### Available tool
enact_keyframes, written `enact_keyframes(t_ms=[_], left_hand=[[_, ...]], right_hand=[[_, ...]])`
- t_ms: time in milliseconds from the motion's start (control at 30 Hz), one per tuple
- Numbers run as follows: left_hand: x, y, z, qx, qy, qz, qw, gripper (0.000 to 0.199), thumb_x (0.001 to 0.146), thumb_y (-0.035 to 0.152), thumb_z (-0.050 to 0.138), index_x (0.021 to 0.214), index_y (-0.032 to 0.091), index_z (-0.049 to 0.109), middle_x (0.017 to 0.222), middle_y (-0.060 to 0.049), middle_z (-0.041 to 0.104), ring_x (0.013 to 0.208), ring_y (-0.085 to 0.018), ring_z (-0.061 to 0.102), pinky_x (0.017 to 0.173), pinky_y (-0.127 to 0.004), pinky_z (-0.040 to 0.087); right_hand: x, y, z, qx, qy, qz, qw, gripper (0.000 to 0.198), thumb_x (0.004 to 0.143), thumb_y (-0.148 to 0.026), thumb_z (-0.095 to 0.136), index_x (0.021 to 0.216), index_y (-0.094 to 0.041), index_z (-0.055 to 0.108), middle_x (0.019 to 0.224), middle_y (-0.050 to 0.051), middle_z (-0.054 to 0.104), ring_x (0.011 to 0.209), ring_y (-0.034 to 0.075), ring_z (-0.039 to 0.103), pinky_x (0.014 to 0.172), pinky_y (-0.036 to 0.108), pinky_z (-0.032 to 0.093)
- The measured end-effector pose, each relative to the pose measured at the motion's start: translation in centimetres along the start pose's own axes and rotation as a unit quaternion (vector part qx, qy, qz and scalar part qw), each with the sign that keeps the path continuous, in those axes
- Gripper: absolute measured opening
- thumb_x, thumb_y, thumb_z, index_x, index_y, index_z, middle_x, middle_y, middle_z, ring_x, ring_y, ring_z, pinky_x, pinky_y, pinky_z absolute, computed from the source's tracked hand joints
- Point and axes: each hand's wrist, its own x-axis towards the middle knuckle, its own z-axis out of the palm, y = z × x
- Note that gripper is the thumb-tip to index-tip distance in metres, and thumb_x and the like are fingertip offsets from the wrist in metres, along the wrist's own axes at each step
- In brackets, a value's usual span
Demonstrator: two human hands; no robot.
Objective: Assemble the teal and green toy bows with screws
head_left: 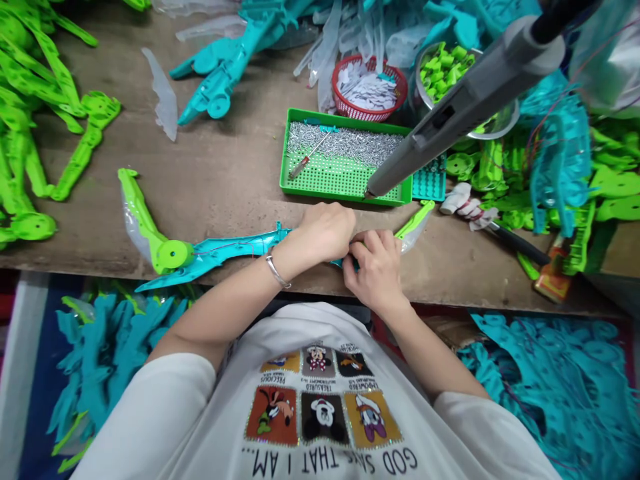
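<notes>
A long blue plastic toy part lies along the front of the bench, with a thin wire on it. At its left end is a round-jointed green arm with a clear fin. My left hand is curled closed over the middle of the blue part; its fingertips and anything in them are hidden. My right hand, beside it, has its fingers wrapped round the blue part's right end. A second green arm with a clear fin sticks out past the right hand.
A green tray holds silvery screws and a screwdriver. A grey power screwdriver hangs slantwise above it. Behind stand a red basket of white pieces and a bowl of green parts. A hammer-like tool lies right.
</notes>
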Motion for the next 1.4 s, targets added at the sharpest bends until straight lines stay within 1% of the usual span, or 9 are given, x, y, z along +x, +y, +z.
enact_keyframes(t_ms=[233,467,667,767,867,1000,1100,1200,1400], left_hand=[[0.1,0.5,-0.8,0.028,-0.013,-0.024,0.999,0.023,0.081,0.008,0.062,0.099,0.010,0.075,0.095,-0.016,0.076,0.095,-0.029,0.073,0.080,-0.036,0.054],[-5.3,-7.0,-1.0,-0.201,0.131,0.026,0.970,0.021,0.092,0.023,0.053,0.104,0.017,0.070,0.103,-0.006,0.076,0.094,-0.019,0.070,0.084,-0.031,0.052],[-10.7,-9.8,2.1,-0.217,0.146,0.083,0.962,0.023,0.094,0.023,0.052,0.112,0.019,0.066,0.110,-0.008,0.072,0.103,-0.022,0.067,0.092,-0.036,0.052],[-11.0,-11.1,1.8,-0.215,0.220,0.043,0.950,0.023,0.095,0.024,0.052,0.111,0.018,0.067,0.106,-0.007,0.074,0.098,-0.020,0.069,0.088,-0.033,0.053],[-8.7,-13.7,-0.8,-0.185,0.345,-0.021,0.920,0.019,0.092,0.025,0.057,0.104,0.017,0.068,0.103,-0.007,0.074,0.096,-0.021,0.069,0.090,-0.034,0.053],[-1.6,-18.3,-5.4,-0.160,0.419,-0.076,0.890,0.025,0.085,0.020,0.064,0.110,0.018,0.065,0.113,-0.010,0.071,0.110,-0.026,0.064,0.103,-0.041,0.046],[4.3,-20.5,-8.0,-0.151,0.404,-0.110,0.895,0.034,0.079,0.020,0.073,0.111,0.020,0.062,0.123,-0.014,0.066,0.125,-0.032,0.055,0.112,-0.048,0.036],[8.0,-20.9,-9.6,-0.165,0.372,-0.144,0.902,0.043,0.072,0.017,0.078,0.111,0.019,0.059,0.121,-0.013,0.066,0.135,-0.034,0.046,0.116,-0.051,0.027],[7.4,-19.5,-11.6,-0.178,0.337,-0.164,0.910,0.021,0.088,0.015,0.063,0.107,0.015,0.055,0.120,-0.003,0.064,0.132,-0.020,0.041,0.123,-0.042,0.015]], right_hand=[[0.2,-0.2,0.3,-0.016,0.002,-0.003,1.000,0.015,0.085,-0.017,0.061,0.071,-0.022,0.060,0.086,0.010,0.064,0.086,0.028,0.045,0.071,0.044,0.032],[-0.9,1.7,-0.4,0.049,0.007,-0.026,0.998,0.014,0.088,-0.014,0.060,0.077,-0.020,0.064,0.085,0.008,0.063,0.083,0.023,0.050,0.075,0.040,0.043],[-1.3,2.5,-1.4,0.057,-0.011,-0.056,0.997,0.009,0.089,-0.015,0.062,0.081,-0.019,0.066,0.086,0.008,0.063,0.082,0.022,0.050,0.076,0.039,0.045],[-1.2,2.4,-1.5,0.050,-0.019,-0.067,0.996,0.007,0.089,-0.016,0.063,0.083,-0.018,0.066,0.086,0.008,0.063,0.081,0.022,0.049,0.075,0.039,0.045],[-1.1,2.3,-1.3,0.039,-0.006,-0.072,0.997,0.009,0.090,-0.016,0.063,0.081,-0.018,0.065,0.085,0.008,0.063,0.079,0.022,0.049,0.074,0.039,0.044],[-1.0,2.0,-1.2,0.031,0.000,-0.065,0.997,0.010,0.090,-0.016,0.062,0.081,-0.018,0.064,0.083,0.008,0.063,0.079,0.022,0.049,0.074,0.038,0.043],[-0.9,1.8,-1.8,0.026,0.012,-0.051,0.998,0.004,0.091,-0.018,0.063,0.087,-0.018,0.064,0.085,0.007,0.065,0.081,0.023,0.052,0.074,0.039,0.043],[-0.9,2.3,-3.1,0.020,0.049,-0.040,0.998,0.003,0.091,-0.018,0.065,0.093,-0.019,0.064,0.087,0.006,0.068,0.083,0.023,0.056,0.077,0.039,0.044],[-0.5,6.7,-6.7,-0.059,0.132,-0.028,0.989,0.007,0.089,-0.021,0.068,0.095,-0.020,0.065,0.089,0.006,0.072,0.084,0.023,0.062,0.081,0.040,0.045]])
